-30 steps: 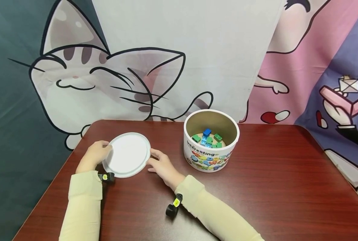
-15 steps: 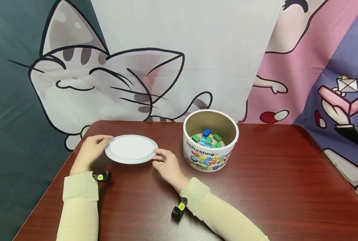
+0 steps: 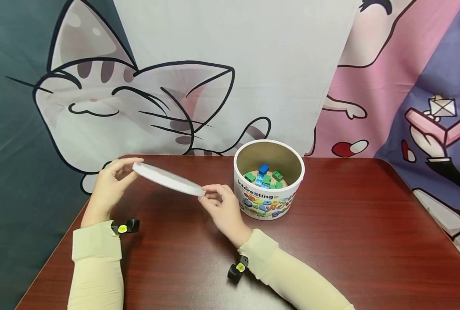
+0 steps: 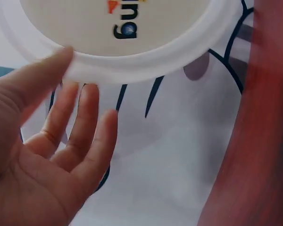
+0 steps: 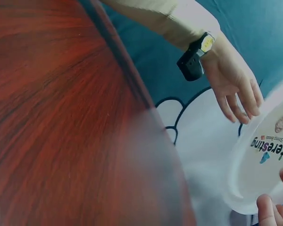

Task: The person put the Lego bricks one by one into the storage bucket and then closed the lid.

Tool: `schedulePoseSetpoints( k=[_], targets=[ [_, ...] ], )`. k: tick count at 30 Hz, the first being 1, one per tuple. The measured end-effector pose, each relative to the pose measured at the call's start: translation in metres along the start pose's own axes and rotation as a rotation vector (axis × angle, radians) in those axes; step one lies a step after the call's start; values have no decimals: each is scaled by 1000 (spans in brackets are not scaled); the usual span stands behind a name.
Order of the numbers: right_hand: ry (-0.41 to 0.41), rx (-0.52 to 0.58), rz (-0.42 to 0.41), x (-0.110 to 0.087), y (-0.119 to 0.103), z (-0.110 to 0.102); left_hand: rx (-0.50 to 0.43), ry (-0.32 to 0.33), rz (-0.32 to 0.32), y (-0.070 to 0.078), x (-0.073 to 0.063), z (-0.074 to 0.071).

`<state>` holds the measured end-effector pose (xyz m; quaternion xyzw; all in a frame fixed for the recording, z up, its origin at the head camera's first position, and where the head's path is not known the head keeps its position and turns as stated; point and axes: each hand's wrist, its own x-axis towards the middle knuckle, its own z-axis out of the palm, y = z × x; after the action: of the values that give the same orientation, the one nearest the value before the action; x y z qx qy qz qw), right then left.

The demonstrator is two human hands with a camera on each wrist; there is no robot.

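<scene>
A round white lid (image 3: 169, 178) is held above the table, seen almost edge-on in the head view, its left side higher than its right. My left hand (image 3: 111, 185) pinches the left rim between thumb and fingertips. The opposite rim is pinched by my right hand (image 3: 226, 211). Colourful lettering shows on the face turned down toward the wrists, on the lid (image 5: 269, 141) in the right wrist view. Only the fingertips (image 5: 269, 212) of my right hand show there. To the right stands an uncovered white bucket (image 3: 266, 206) with blue and green toy bricks (image 3: 263, 177) at its bottom.
The reddish-brown wooden table (image 3: 350, 228) ends at a far edge just behind the bucket. Behind it hangs a cloth backdrop (image 3: 272, 64) with cartoon drawings. A small black camera (image 3: 127, 227) is strapped at the left wrist, another camera (image 3: 237, 269) at the right.
The lid has risen and turned from face-up to nearly edge-on, its left side lifting. The left hand moved up and left, the right hand slightly right. The bucket stays put.
</scene>
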<state>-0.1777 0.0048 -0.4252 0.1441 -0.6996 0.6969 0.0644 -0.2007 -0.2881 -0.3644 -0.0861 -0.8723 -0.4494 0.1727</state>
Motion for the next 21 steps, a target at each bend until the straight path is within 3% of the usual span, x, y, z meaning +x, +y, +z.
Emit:
schedulePoseSetpoints(
  k=[11,15,21],
  targets=[
    [21,-147,-214,-5,-41,-30,-216,149,74,30,3,23],
    [33,-130,-243,-5,-57,-47,-271,189,74,42,2,34],
    [49,-51,-266,-1,-72,-70,-510,228,94,57,3,56]
  ],
)
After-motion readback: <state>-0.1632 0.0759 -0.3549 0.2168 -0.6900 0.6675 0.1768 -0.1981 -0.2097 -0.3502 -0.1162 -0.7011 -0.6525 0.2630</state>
